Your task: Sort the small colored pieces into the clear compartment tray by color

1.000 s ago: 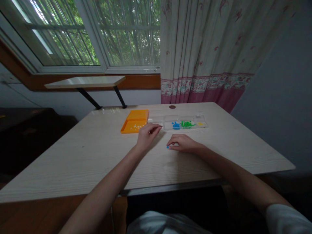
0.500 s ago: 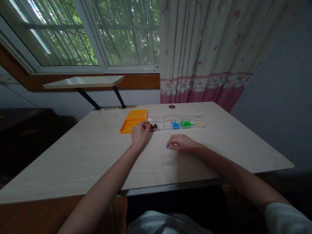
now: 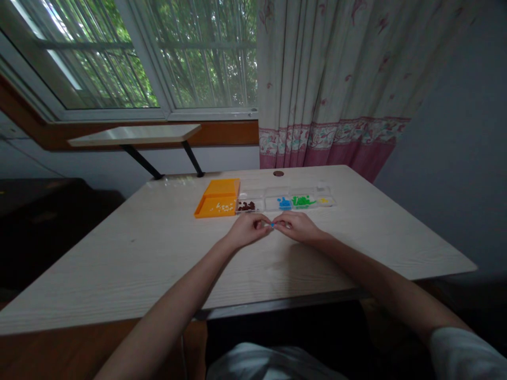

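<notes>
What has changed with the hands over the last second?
The left hand has left the orange box and come back toward the right hand, uncovering the dark brown pieces. The right hand has shifted slightly forward, its fingertips keeping the small blue piece. Their fingertips now meet around it. The orange box and clear trays stayed put.

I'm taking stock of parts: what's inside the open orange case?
Small white pieces lie scattered in the near half of the orange case. Nothing stands over them, though the front wall may hide anything tucked right behind it.
</notes>
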### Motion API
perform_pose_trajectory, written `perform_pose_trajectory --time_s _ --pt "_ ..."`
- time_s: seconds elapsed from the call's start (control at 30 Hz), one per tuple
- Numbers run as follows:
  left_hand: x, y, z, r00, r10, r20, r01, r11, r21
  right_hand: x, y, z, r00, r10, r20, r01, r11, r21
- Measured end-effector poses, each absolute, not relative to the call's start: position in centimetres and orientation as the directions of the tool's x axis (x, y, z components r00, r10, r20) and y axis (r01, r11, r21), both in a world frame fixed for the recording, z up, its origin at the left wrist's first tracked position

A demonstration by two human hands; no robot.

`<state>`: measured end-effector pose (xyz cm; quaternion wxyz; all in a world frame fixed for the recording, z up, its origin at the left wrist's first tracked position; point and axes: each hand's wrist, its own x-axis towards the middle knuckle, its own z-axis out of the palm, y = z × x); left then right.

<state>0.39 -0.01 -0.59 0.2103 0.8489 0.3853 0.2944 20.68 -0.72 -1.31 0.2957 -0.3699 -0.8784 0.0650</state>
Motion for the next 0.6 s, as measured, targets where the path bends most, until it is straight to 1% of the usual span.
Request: perform_pose_trajectory --time_s 0.13,0.3,0.47,0.6 --pt "0.41 -0.06 -0.59 0.54 0.775 0.328 0.541 -0.618 0.57 20.51 -0.77 -1.36 -0.546 0.681 0.489 0.612 0.722 -0.322" --pt "0.36 -0.05 -0.64 0.533 0.776 0.339 0.546 -0.621 0.562 20.51 -0.92 -1.2 -0.537 0.701 0.469 0.619 0.705 -0.345" --pt "0.4 -0.14 -0.46 0.511 0.776 0.37 0.531 -0.623 0.574 20.51 -0.86 -1.24 -0.523 0.725 0.448 0.636 0.682 -0.362" --pt "0.48 -0.21 -0.41 0.518 0.775 0.362 0.518 -0.621 0.588 20.38 -0.81 -1.34 -0.52 0.723 0.454 0.632 0.684 -0.365"
